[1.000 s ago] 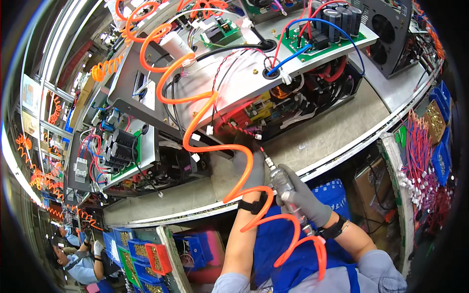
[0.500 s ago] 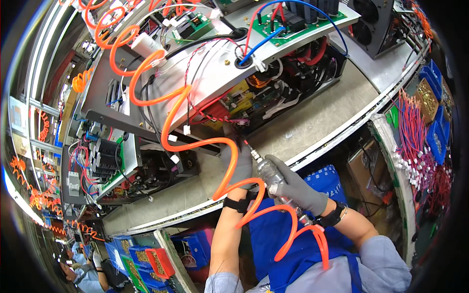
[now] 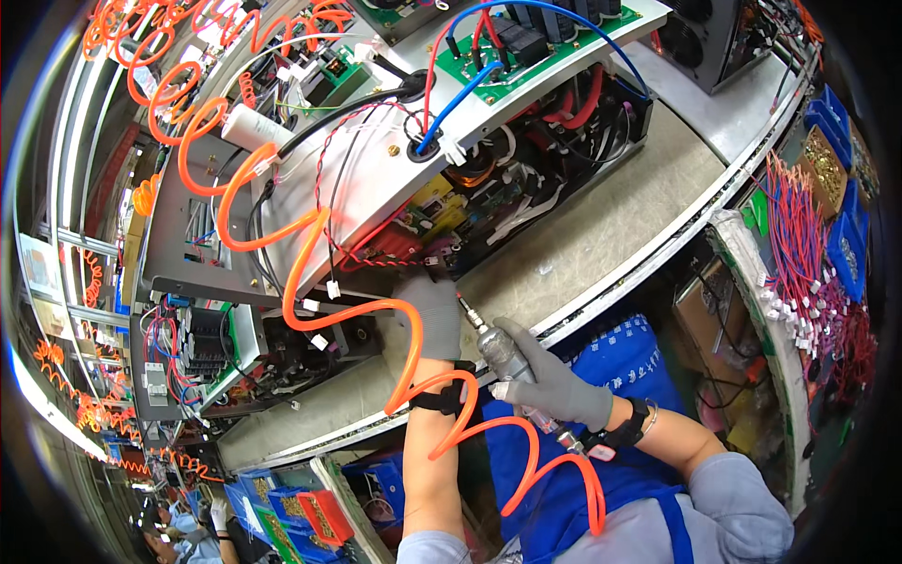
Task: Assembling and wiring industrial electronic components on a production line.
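My right hand, in a grey glove, is closed around a pneumatic screwdriver. Its bit points up and left, close to my left hand and clear of the metal housing. An orange coiled air hose passes in front of my left wrist and loops down near the tool's rear end. My left hand, also gloved, reaches to the lower edge of the open electronics housing, beside twisted red-and-black wires. Its fingertips are hidden against the dark interior, so their grip does not show.
Green circuit boards and a blue cable sit on the housing. Another opened unit stands left. Wire bundles and blue bins line the right; a red parts bin is lower left. A co-worker is at far lower left.
The view has shifted, and the housing appears farther left. Both hands have moved slightly left and down in the picture; the screwdriver stays in my right hand.
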Demonstrator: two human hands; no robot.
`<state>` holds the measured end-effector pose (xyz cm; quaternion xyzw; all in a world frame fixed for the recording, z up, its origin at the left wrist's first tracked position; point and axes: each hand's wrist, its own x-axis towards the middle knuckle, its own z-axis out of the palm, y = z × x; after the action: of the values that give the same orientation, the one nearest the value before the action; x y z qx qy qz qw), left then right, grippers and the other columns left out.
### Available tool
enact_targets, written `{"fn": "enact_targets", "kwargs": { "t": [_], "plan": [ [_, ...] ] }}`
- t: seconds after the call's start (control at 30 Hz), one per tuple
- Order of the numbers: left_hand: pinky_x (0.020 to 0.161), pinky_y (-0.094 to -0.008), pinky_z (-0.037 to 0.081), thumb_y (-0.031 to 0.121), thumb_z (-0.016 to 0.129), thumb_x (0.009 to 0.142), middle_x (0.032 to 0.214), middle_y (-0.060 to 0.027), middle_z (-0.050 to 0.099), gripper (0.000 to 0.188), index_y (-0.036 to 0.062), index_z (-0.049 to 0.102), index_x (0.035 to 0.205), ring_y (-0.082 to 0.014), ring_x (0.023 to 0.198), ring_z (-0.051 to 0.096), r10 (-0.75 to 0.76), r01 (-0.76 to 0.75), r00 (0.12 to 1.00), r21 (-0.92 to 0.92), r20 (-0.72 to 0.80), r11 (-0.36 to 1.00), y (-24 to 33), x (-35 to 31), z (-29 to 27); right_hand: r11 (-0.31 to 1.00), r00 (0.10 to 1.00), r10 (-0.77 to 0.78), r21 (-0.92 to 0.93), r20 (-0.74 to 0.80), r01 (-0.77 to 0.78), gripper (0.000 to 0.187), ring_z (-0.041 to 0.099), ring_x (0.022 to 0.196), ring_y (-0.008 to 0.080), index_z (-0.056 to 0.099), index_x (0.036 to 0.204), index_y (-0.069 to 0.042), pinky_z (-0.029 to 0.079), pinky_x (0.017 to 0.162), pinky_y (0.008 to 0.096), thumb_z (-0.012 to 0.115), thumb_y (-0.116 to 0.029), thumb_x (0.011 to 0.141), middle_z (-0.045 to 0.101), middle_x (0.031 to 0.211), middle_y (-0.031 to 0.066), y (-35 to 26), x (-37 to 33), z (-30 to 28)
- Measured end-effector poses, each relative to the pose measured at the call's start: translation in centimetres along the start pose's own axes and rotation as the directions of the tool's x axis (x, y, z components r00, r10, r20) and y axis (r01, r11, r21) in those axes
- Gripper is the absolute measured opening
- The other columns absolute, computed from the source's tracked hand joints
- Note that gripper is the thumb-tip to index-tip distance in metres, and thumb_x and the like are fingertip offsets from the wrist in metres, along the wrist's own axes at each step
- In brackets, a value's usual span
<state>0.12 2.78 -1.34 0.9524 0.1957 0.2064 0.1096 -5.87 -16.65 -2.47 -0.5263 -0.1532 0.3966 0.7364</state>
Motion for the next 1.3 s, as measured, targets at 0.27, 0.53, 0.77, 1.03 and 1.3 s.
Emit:
{"fn": "enact_targets", "kwargs": {
  "t": [0.27,0.53,0.77,1.03,1.3],
  "plan": [
    [0.063,-0.0499,0.049,0.033,0.06,0.084,0.068,-0.0263,0.061,0.04,-0.0034,0.062,0.067,-0.0441,0.067,0.061,-0.077,0.068,0.994,0.12,0.073,0.991,0.9,-0.2,-0.1,0.996,0.998,-0.068,0.061,0.008,0.067,0.084,0.056,0.064,0.0101,0.01,0.151,-0.006,0.049,0.057,0.0256,0.064,-0.016,0.087,0.056,0.101,0.0104,0.6,0.2,0.4],
    [0.061,-0.0482,0.051,0.039,0.057,0.087,0.064,-0.024,0.061,0.048,-0.0037,0.064,0.065,-0.0414,0.064,0.063,-0.047,0.055,0.997,0.138,-0.06,0.989,0.9,0.0,0.7,0.997,0.997,-0.078,-0.005,-0.006,0.078,0.08,0.057,0.058,0.0118,0.012,0.149,-0.005,0.049,0.053,0.027,0.062,-0.017,0.088,0.06,0.1,0.0142,0.7,0.3,0.2],
    [0.061,-0.0484,0.049,0.036,0.059,0.088,0.073,-0.026,0.063,0.042,-0.0047,0.064,0.082,-0.0426,0.068,0.062,-0.013,0.011,0.998,0.037,0.062,0.999,0.9,-0.2,-0.4,0.965,0.976,-0.213,-0.167,-0.054,0.202,0.082,0.057,0.054,0.0124,0.013,0.149,-0.006,0.048,0.049,0.0275,0.065,-0.019,0.087,0.059,0.091,0.012,1.5,0.6,0.5],
    [0.065,-0.0429,0.048,0.025,0.067,0.084,0.077,-0.022,0.063,0.027,-0.0015,0.063,0.092,-0.0336,0.074,0.064,-0.022,0.061,0.985,-0.224,0.169,0.973,-2.2,-4.6,-2.3,0.981,0.984,-0.175,-0.084,-0.031,0.172,0.088,0.056,0.054,0.0114,0.013,0.151,-0.009,0.048,0.047,0.0262,0.069,-0.02,0.084,0.057,0.094,0.0091,-1.1,-2.0,-3.2],
    [0.066,-0.0384,0.052,0.016,0.068,0.079,0.082,-0.0112,0.067,0.021,0.0031,0.066,0.095,-0.0254,0.076,0.066,0.05,0.147,0.881,-0.373,0.47,0.916,-4.9,-7.0,0.7,0.956,0.958,0.264,0.105,0.109,-0.275,0.084,0.057,0.061,0.011,0.016,0.151,-0.013,0.048,0.051,0.025,0.068,-0.01,0.085,0.054,0.105,0.0078,-1.7,-8.5,-4.8]
  ]
}}
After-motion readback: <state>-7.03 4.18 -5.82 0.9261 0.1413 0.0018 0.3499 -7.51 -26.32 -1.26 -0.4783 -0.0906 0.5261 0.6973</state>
